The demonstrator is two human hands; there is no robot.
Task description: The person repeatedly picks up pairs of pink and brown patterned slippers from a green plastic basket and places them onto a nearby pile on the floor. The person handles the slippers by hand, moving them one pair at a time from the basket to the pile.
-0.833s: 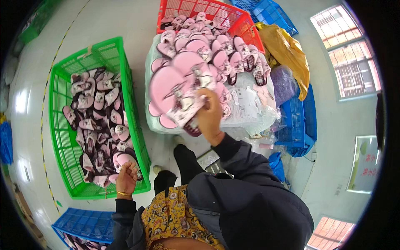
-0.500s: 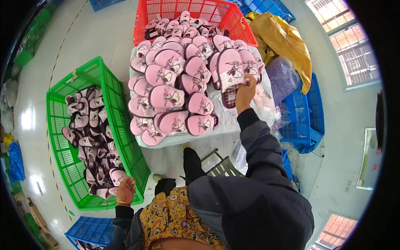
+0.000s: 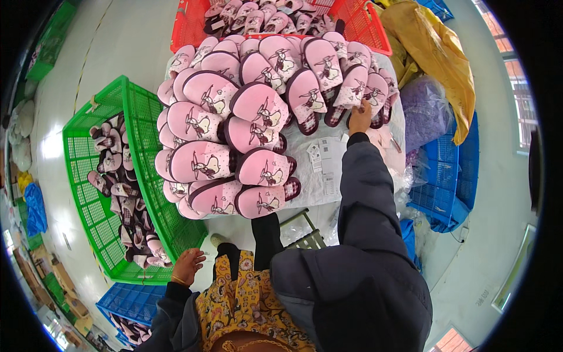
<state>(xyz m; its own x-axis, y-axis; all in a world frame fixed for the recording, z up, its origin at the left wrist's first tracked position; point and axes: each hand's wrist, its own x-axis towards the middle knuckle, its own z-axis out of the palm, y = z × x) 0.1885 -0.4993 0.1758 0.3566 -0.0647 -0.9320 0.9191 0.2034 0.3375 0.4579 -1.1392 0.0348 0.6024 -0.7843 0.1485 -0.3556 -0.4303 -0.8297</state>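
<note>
Pink slippers with a dark printed figure and checked lining are piled over the covered table (image 3: 299, 176). At the right of the pile, my right hand (image 3: 359, 119) reaches forward with its fingers closed at the open end of a pink slipper (image 3: 354, 85); its fingertips are partly hidden. Other slippers (image 3: 307, 98) lie close to its left, toes pointing away. My left hand (image 3: 188, 266) hangs low beside the green crate (image 3: 158, 170), fingers loosely bent and apart, with nothing in it.
A red crate (image 3: 375, 29) of slippers stands beyond the table. More slippers fill the green crate at left. White labelled papers (image 3: 329, 158) lie on the table. To the right are a yellow sack (image 3: 437, 47), a purple bag (image 3: 425, 111), and blue crates (image 3: 437, 176). A stool (image 3: 308, 239) sits below.
My right hand has gone from holding a slipper up over the table to the slippers at the right side. The view has shifted nearer the pile. My left hand stays low and empty.
</note>
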